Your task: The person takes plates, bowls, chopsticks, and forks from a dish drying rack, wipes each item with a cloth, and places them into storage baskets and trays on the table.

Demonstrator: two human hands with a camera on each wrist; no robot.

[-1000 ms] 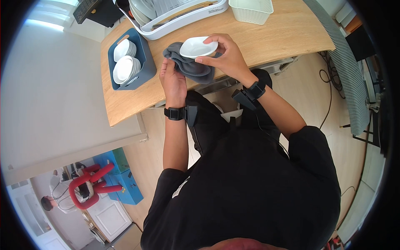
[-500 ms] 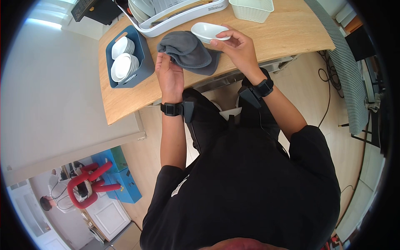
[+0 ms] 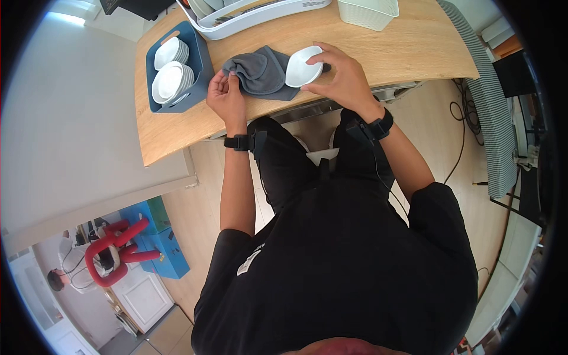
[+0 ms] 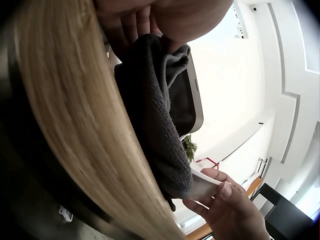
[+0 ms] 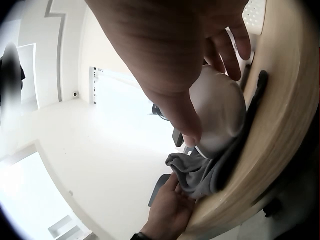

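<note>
My right hand (image 3: 346, 80) pinches a white bowl (image 3: 303, 68) by its edges, thumb on the near side and fingers on the far rim. The bowl is tilted, its hollow facing up toward my head, and its underside (image 5: 217, 112) shows in the right wrist view. A grey cloth (image 3: 260, 74) lies bunched on the table left of the bowl, which overlaps its right end. With thumb and fingertips, my left hand (image 3: 226, 100) pinches the cloth's left edge. In the left wrist view the cloth (image 4: 155, 115) stretches from those fingers toward the bowl.
A blue-grey bin (image 3: 204, 77) with two stacks of white bowls (image 3: 170, 83) stands at the table's left. Behind are a white dish rack (image 3: 236, 26) and a cream basket (image 3: 367, 15). The wooden table's (image 3: 414, 53) front edge runs just before my hands.
My right hand tipped the bowl upright toward me and brought it against the cloth's right end. My left fingers curled tighter on the cloth's edge. The head view shifted slightly.
</note>
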